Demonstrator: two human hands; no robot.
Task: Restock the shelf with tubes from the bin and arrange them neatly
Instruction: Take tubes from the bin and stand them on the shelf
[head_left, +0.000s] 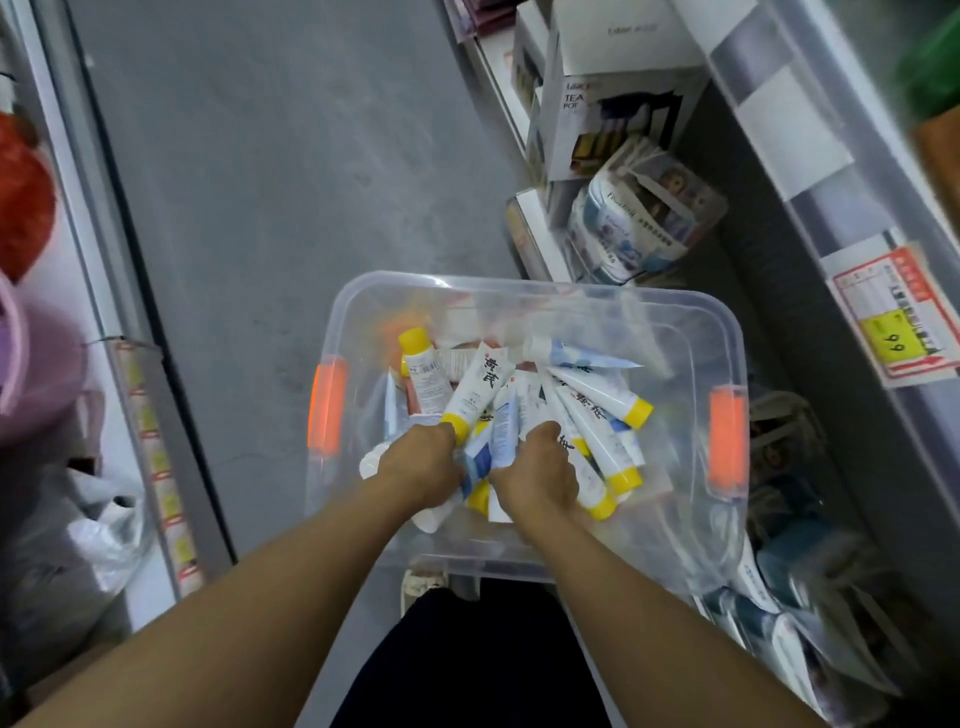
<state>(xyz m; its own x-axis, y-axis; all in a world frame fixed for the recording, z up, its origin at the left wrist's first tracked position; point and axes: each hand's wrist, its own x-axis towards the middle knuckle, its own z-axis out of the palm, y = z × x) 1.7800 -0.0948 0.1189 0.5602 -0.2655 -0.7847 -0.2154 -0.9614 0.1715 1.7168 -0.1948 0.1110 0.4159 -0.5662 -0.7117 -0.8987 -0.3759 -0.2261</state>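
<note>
Down in the clear plastic bin (524, 291), both hands are buried among the white tubes (597, 410) with yellow caps. The bin stands on the grey floor (291, 156) of the aisle, with an orange handle (326, 410) at its left edge and another at its right edge. The left hand (421, 467) is curled round a bunch of tubes near the bin's near-left part, and the right hand (535, 475), just beside it, clasps another bunch that fans out toward the bin's right edge. More tubes lie loose toward the far edge. Right of the bin runs a shelf (810, 171) with a red and yellow price tag (898, 317) on its front edge, and boxed goods (613, 104) stand below it.
</note>
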